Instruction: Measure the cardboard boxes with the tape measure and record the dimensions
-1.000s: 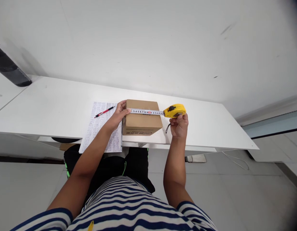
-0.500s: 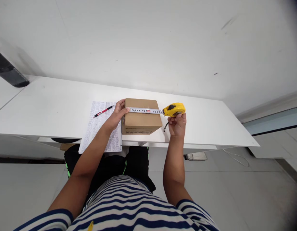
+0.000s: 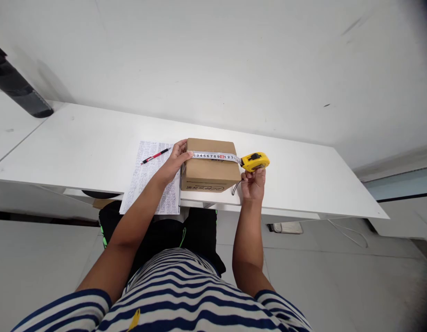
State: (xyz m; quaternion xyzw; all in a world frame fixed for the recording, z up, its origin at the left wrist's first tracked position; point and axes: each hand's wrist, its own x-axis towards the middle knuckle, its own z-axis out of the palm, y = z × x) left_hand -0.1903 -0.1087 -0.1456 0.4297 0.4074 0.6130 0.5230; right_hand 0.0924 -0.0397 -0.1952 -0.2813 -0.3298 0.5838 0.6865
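Note:
A brown cardboard box rests on the white table, with the silver blade of a tape measure lying across its top. My left hand is at the box's left edge, its thumb pressing the blade's end down and its other fingers along the box's side. My right hand grips the yellow tape measure case just beyond the box's right edge. The blade bends downward near the case. A dark wrist strap dangles from the case beside the box.
Printed sheets lie left of the box and overhang the table's front edge. A red and black pen lies on them. A dark cylindrical object stands at the far left. The white table runs along the wall.
The tape case has tilted and dropped slightly, and the blade now bends down at the box's right edge instead of running straight. The whole view has shifted a little.

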